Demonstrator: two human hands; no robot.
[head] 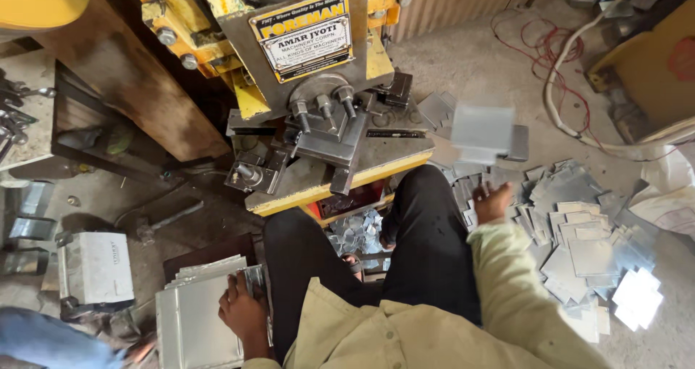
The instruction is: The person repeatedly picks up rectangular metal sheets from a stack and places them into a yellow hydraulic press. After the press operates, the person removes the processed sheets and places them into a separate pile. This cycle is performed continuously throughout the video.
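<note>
Sitting before a yellow press machine (311, 72) that fills the upper middle of the frame, a person in black trousers and a pale green shirt works with both hands low in the picture. The left hand (242, 312), at lower left, rests palm-down on a stack of blank metal sheets (195, 318), fingers curled over the stack's right edge and gripping it loosely. The right arm stretches out to the right of centre, sleeve reaching to the wrist, and the right hand (492, 201) is raised with its fingers spread wide and holding nothing. Just above it, a metal sheet (481, 132) hangs in the air (blurred, tilted a little), clear of the fingertips and over the floor. Below and to the right lies a loose heap of stamped sheets (586, 239), spilling across the grey floor toward the right edge. The press bed (394, 152), a grey plate edged in yellow, sits just above the person's knees. A pile of small punched scraps (358, 231) lies between the legs under the bed. At upper right, a white cable (572, 72) curls beside red wires (550, 51).
</note>
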